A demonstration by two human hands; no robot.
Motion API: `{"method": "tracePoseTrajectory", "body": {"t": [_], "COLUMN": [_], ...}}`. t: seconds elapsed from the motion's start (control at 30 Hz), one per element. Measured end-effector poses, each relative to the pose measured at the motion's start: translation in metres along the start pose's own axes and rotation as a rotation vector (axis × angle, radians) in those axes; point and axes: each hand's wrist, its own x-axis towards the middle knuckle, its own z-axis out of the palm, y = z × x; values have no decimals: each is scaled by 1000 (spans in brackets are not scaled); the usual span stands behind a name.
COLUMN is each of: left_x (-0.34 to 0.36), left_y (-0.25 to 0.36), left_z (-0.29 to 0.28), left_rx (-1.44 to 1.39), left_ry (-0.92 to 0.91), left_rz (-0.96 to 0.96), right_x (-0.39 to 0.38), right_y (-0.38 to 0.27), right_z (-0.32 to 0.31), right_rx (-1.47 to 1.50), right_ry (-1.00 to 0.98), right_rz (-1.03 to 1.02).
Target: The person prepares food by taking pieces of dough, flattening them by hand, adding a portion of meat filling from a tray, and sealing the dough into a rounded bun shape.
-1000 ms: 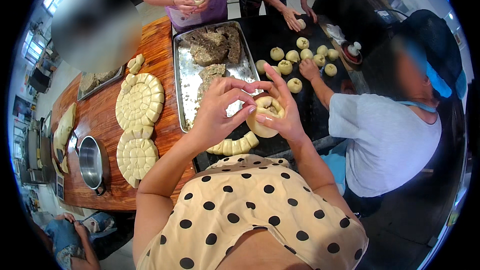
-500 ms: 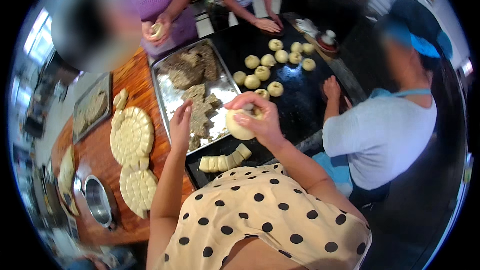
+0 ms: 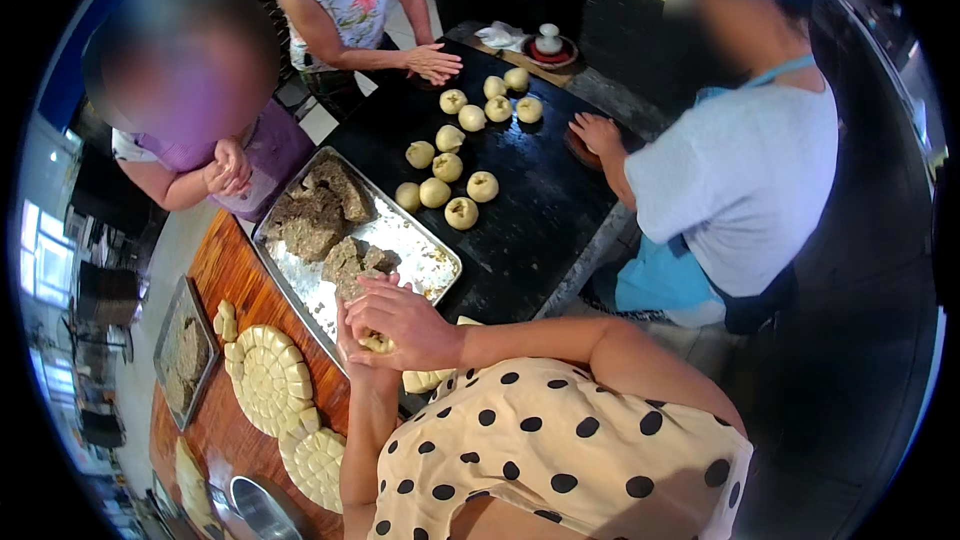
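Both my hands are together over the near end of the metal tray, cupped around a dough ball (image 3: 378, 343). Its pale, folded side shows below the fingers; most of it is hidden. My right hand (image 3: 405, 322) curls over it from above and the right. Against its left side and underneath rests my left hand (image 3: 353, 338), with its fingers partly covered. Just beyond them, a chunk of crumbly brown-grey filling (image 3: 350, 265) lies in the tray (image 3: 425, 240). Cut dough pieces (image 3: 425, 380) sit beside my right wrist, partly hidden by my arm.
Several round dough balls (image 3: 447, 167) stand on the black table (image 3: 540, 210). Scored dough rounds (image 3: 268, 380) lie on the wooden table (image 3: 225, 260), near a metal bowl (image 3: 262, 510) and a second tray (image 3: 185, 360). Three people work around the tables, one close on the right.
My left hand has come up against the dough ball that my right hand held alone. Both hands now enclose it. The view has turned, and the person at the left has clasped hands.
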Motion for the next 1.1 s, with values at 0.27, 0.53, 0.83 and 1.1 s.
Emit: {"method": "tracePoseTrajectory", "body": {"t": [0.27, 0.53, 0.83, 1.1], "left_x": [-16, 18, -6, -7], "left_y": [26, -10, 13, 11], "left_z": [18, -2, 28, 37], "left_rx": [1, 125, -42, -100], "left_ry": [-27, 129, 176, 227], "left_rz": [-54, 60, 2, 126], "right_x": [16, 2, 20, 35], "right_y": [4, 13, -5, -18], "right_z": [-4, 2, -5, -10], "right_rx": [591, 84, 436, 321], "right_ry": [207, 106, 182, 9], "right_rz": [385, 79, 311, 88]}}
